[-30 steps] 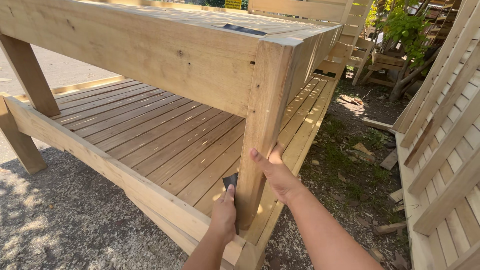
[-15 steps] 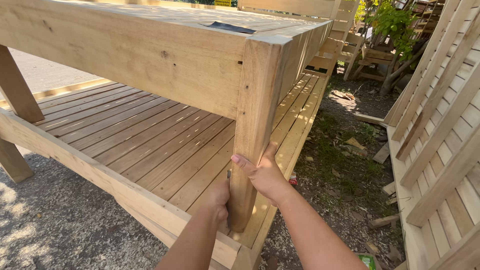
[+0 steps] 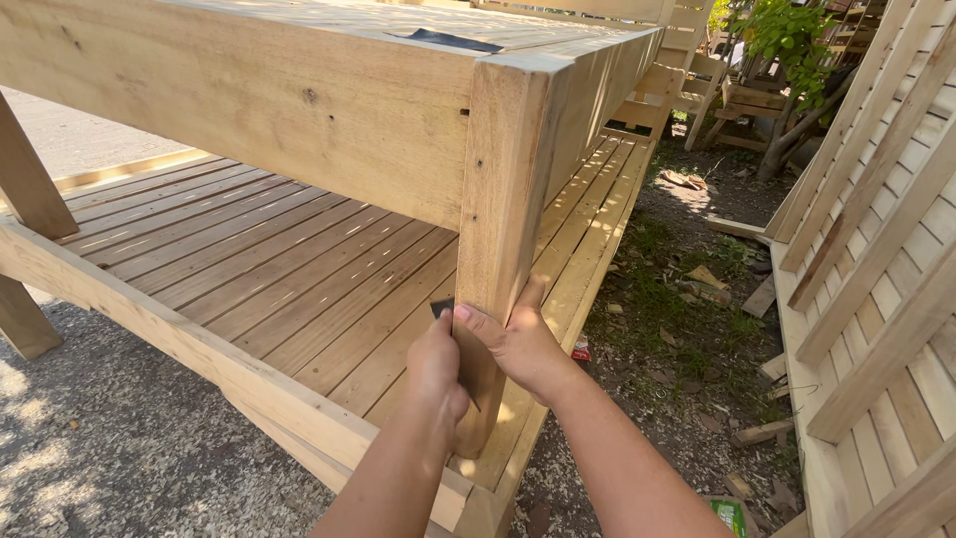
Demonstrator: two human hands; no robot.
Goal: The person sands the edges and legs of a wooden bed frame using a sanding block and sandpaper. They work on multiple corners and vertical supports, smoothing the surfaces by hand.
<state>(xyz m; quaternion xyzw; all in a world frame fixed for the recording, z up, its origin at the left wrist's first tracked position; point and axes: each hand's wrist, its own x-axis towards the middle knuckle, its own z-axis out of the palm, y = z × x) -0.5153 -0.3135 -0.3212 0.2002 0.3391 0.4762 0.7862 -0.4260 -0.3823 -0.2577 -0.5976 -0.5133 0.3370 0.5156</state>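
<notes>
Both hands at the wooden corner post (image 3: pixel 503 229).
Left hand (image 3: pixel 436 364) pinches a dark sandpaper piece (image 3: pixel 442 307) against the post; right hand (image 3: pixel 523 344) wraps it, above the slatted lower shelf (image 3: pixel 289 269).

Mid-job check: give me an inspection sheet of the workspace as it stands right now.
Surface: slatted lower deck of a raw timber frame, dry and sunlit.
Job's things: upright corner post; small dark sheet pressed against it.
Clutter: wood scraps and a green wrapper on the ground.
Hands: left hand holds the dark sheet to the post; right hand grips the post.
Cables: nothing seen.
Surroundings: gravel, slatted panels at right, a leafy plant behind.
</notes>
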